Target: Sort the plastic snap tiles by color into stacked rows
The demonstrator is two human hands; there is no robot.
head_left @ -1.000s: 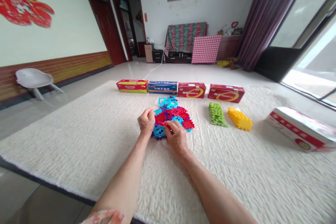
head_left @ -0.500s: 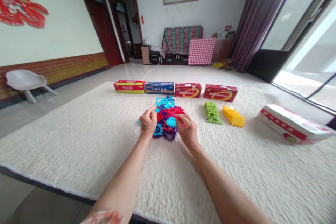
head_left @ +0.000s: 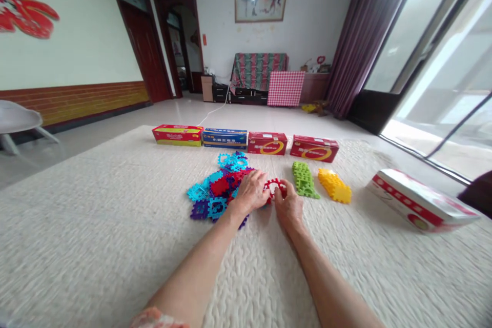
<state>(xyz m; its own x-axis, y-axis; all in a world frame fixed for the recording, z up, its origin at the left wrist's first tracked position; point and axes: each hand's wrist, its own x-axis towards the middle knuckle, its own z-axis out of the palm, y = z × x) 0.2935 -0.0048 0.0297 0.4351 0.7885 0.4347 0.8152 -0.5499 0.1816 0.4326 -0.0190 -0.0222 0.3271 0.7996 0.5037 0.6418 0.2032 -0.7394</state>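
Note:
A pile of notched plastic building tiles in blue, purple and red [head_left: 217, 207] lies on the bed-like covered surface in front of me. My left hand [head_left: 251, 192] reaches over the right side of the pile, fingers stretched out, fingertips beside a red building tile [head_left: 274, 182] with a toothed edge. My right hand [head_left: 289, 208] pinches that red tile from its near right side. The left hand hides part of the pile. To the right, a stack of green tiles [head_left: 303, 179] and a stack of yellow tiles [head_left: 334, 185] lie side by side.
Along the back stand a red-and-yellow box [head_left: 178, 136], a blue box [head_left: 225, 139] and two red boxes [head_left: 267, 143]. A larger white-and-red box [head_left: 423, 200] lies at the right. A cream quilted cover [head_left: 115, 236] spreads underneath.
Both hands have moved rightward. The left hand has gone from the pile's left side to its right side. The red tile now shows between the hands, at the pile's right edge.

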